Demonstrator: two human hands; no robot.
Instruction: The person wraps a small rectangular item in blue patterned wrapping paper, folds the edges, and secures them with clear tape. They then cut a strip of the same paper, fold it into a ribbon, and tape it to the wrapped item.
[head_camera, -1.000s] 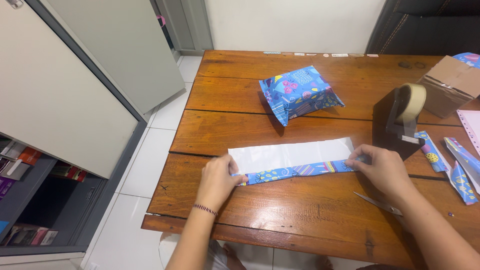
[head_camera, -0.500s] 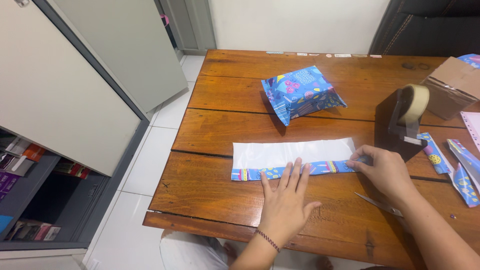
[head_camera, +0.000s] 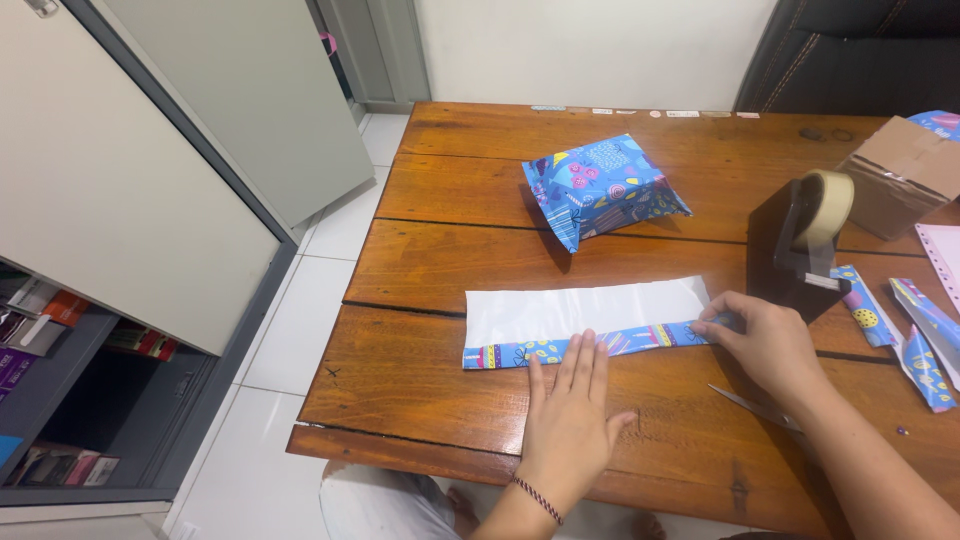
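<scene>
The left hand (head_camera: 570, 420) lies flat and open, its fingertips pressing the folded edge of the paper strip (head_camera: 585, 320) on the bench (head_camera: 450, 390). The right hand (head_camera: 765, 345) pinches the strip's right end, near the tape dispenser (head_camera: 800, 245).

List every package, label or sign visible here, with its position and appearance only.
Wrapped parcel: table centre-back, puffy, blue with multicoloured shapes.
Cardboard box: right edge of table, brown, plain.
Small stickers: row along the table's far edge, pale, too small to detail.
Boxes on shelves: open cabinet at left, orange, purple and pink.
No signs or screens.
</scene>
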